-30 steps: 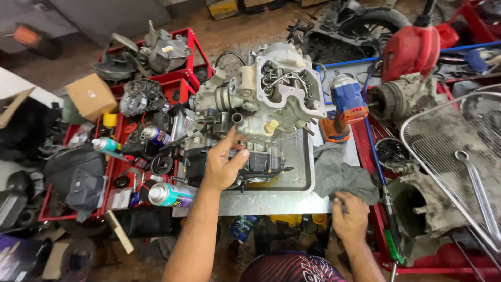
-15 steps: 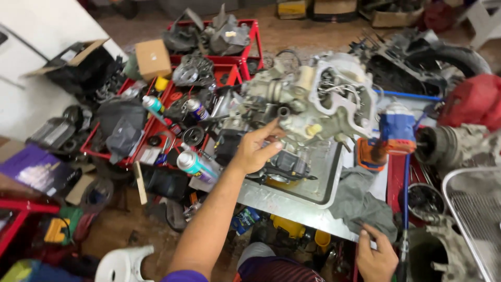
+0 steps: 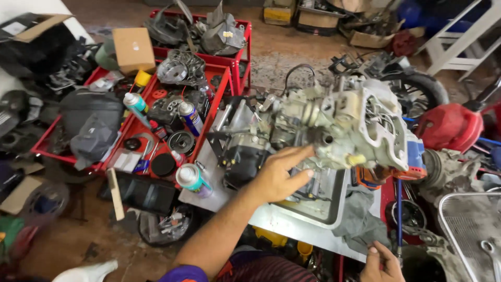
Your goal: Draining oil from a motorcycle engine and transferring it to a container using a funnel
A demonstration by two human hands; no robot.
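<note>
- The left hand, fingers spread, rested against the grey engine block at twelve o'clock on the metal tray.
- The right hand, at five o'clock, loosely curled, touched the grey rag.
- Steadying step, apparently; next needed a firmer grip.

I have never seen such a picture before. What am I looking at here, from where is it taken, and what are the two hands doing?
The picture comes from a camera worn on a person's head, looking down at their own two bare hands in a crowded workshop. There is no robot.

The left hand reaches forward with fingers spread and touches a grey metal engine, which sits over a metal tray on a small table. The right hand, at the bottom edge, rests by a grey rag that hangs over the table's edge. It grips nothing that can be seen.

To the left stand red trays full of engine parts, with spray cans among them and a cardboard box behind. A red cover lies at the right.
</note>
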